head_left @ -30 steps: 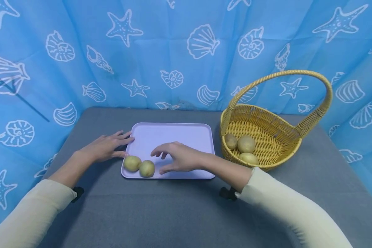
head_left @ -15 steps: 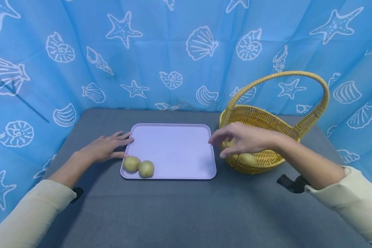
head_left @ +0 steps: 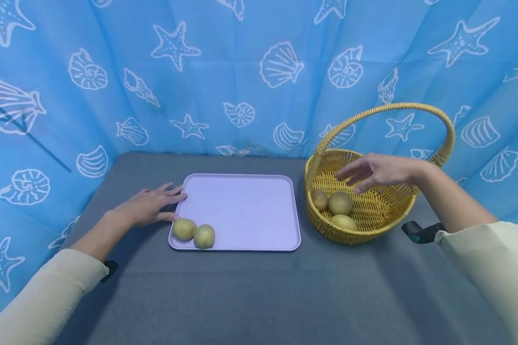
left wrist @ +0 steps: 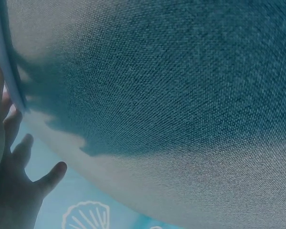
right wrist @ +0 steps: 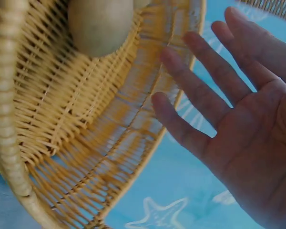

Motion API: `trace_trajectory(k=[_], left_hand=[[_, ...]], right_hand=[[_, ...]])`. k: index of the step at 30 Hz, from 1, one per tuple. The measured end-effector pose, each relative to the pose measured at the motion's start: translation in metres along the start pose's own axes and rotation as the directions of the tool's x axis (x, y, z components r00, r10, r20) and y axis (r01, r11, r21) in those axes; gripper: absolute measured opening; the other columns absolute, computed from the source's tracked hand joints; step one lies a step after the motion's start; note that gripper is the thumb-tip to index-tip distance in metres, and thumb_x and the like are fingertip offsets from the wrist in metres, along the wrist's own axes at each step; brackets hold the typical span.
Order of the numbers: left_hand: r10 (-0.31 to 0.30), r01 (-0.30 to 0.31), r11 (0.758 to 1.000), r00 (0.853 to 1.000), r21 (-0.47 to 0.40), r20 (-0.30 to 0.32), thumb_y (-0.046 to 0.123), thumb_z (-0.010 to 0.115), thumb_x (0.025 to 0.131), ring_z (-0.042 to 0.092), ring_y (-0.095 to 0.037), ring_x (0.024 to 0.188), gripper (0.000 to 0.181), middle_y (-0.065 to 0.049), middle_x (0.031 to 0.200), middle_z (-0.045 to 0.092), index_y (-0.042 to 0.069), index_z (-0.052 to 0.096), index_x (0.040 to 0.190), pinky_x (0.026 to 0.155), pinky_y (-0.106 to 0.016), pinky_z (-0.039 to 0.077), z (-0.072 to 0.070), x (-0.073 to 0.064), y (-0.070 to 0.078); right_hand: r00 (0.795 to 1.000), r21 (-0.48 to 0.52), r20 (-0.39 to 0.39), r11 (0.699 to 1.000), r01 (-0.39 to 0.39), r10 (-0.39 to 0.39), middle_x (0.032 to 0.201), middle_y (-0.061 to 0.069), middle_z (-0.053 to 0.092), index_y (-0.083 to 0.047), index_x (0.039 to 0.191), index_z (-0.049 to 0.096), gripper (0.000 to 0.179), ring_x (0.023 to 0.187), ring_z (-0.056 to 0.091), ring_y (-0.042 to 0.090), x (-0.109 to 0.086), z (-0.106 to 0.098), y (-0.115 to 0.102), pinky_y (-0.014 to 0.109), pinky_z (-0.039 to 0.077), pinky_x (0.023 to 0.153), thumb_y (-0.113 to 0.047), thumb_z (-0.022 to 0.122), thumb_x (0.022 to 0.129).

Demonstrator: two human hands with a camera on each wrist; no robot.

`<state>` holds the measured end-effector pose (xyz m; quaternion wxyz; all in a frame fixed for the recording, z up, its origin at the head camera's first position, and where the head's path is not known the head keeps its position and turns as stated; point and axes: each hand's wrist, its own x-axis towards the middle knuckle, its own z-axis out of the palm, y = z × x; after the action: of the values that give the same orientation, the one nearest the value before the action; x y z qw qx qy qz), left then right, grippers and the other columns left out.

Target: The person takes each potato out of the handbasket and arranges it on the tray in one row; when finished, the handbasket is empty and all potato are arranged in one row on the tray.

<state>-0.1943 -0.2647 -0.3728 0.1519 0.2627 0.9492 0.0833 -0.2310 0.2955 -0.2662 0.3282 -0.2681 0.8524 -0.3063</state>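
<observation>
My left hand (head_left: 150,206) rests at the left edge of a pale lilac tray (head_left: 241,211), its fingertips touching the rim. Two potatoes, a rounder potato (head_left: 204,236) and one beside it (head_left: 184,229), lie together in the tray's front left corner. Over the yellow wicker basket (head_left: 382,233) hovers my right hand (head_left: 382,170), fingers spread and holding nothing. Inside the basket's left part sit three more: a small brown potato (head_left: 319,199), a larger potato (head_left: 340,203) and a pale one in front (head_left: 344,222). The right wrist view shows the bare palm (right wrist: 257,129) beside the wicker wall.
The basket's tall arched handle (head_left: 384,109) rises above the right hand's wrist. A grey cloth (head_left: 241,297) covers the table. Behind it hangs a blue curtain (head_left: 250,72) printed with white shells and starfish.
My right hand has moved from over the tray, rightward past the basket's near rim, to above the basket's inside. The left hand and the potatoes have stayed in place.
</observation>
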Motion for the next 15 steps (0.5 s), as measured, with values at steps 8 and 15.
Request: trace_trajectory(k=[8,15], left_hand=[[0.000,0.000,1.000,1.000,0.005,-0.002,0.054,0.061,0.093,0.016,-0.049,0.147,0.076,-0.017,0.161,0.028,0.011,0.040,0.152,0.107,-0.077,0.016,0.002,0.001,-0.001],[0.004,-0.004,1.000,1.000,0.006,-0.010,0.058,0.059,0.092,0.016,-0.049,0.147,0.079,-0.017,0.161,0.028,0.011,0.040,0.152,0.106,-0.077,0.017,0.001,0.001,0.001]], right_hand=[[0.989,0.101,0.023,0.984,-0.149,0.147,0.150,0.030,0.039,0.000,0.151,0.036,0.071,0.134,0.044,0.046,0.008,-0.007,0.027,0.057,0.041,0.106,-0.019,0.071,0.092],[0.943,0.210,0.202,0.929,-0.304,0.263,0.152,0.031,0.035,-0.001,0.154,0.030,0.072,0.129,0.052,0.038,0.024,-0.007,0.045,0.055,0.043,0.105,-0.017,0.068,0.095]])
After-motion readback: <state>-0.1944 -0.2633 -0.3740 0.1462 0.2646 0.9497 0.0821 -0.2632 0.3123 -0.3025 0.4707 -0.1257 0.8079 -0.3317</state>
